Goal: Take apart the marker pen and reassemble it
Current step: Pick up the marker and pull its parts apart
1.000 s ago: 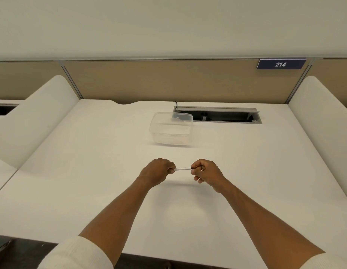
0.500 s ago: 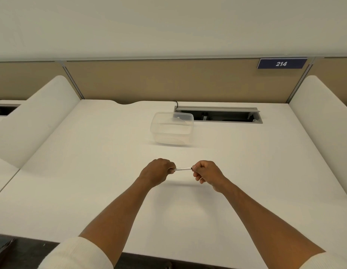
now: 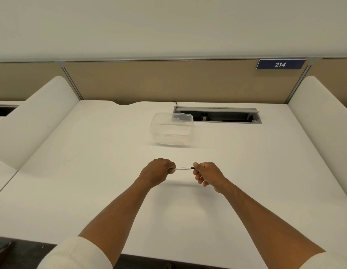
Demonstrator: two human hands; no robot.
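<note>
A thin white marker pen with a black end at its right lies level between my two hands, a little above the white desk. My left hand grips the pen's left end with curled fingers. My right hand pinches the black right end between thumb and fingers. Both ends of the pen are hidden inside my hands; only a short white stretch shows.
A clear plastic container stands on the desk beyond my hands. Behind it is an open cable tray set in the desk. White curved dividers rise at both sides, and a tan partition stands at the back.
My right hand has shifted slightly to the right, so a bit more of the white pen shows between my hands. The left hand has stayed in place.
</note>
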